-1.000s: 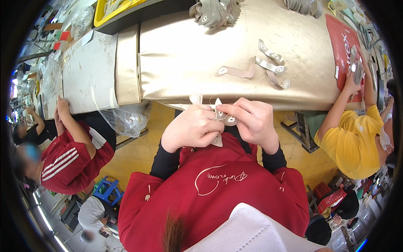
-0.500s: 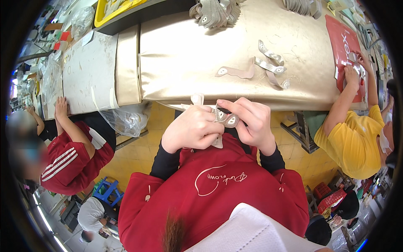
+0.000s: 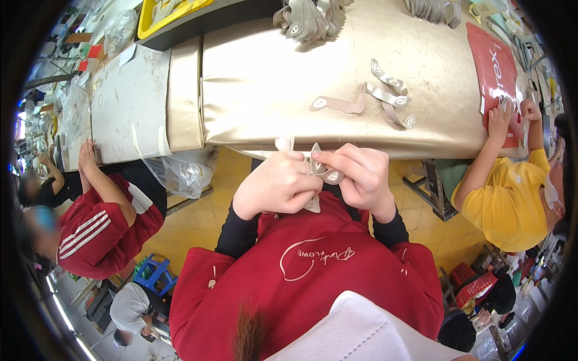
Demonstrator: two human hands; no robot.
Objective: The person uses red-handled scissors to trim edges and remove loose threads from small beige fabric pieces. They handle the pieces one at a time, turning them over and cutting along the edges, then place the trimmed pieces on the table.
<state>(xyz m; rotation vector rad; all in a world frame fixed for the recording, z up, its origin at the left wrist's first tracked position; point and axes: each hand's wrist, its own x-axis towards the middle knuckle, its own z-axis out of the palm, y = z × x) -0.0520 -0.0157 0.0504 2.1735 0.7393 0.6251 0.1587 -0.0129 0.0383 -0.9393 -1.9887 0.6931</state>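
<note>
Just off the table's near edge, my left hand [image 3: 271, 185] is closed around a stack of light strap pieces [image 3: 285, 143]; their ends stick out above and below the fist. My right hand [image 3: 366, 175] pinches a grey-beige strap piece [image 3: 331, 176] with an oval mark at its rounded end, close against the left fingers. The fingers hide most of these pieces. Beyond my hands, on the gold-covered table [image 3: 259, 72], lie several loose curled straps [image 3: 340, 104] of the same kind.
At the far edge sit a thick bundle of straps [image 3: 310, 23] and another bundle [image 3: 432, 11]. A yellow tray [image 3: 146, 24] stands at the far left. To the right, a person in yellow [image 3: 506, 198] handles a red sheet [image 3: 492, 57]; on the left sits a person in red [image 3: 111, 225].
The strap piece at my right fingertips has turned, with one end now pointing up between my hands. On the right, the person's hands have shifted nearer along the red sheet.
</note>
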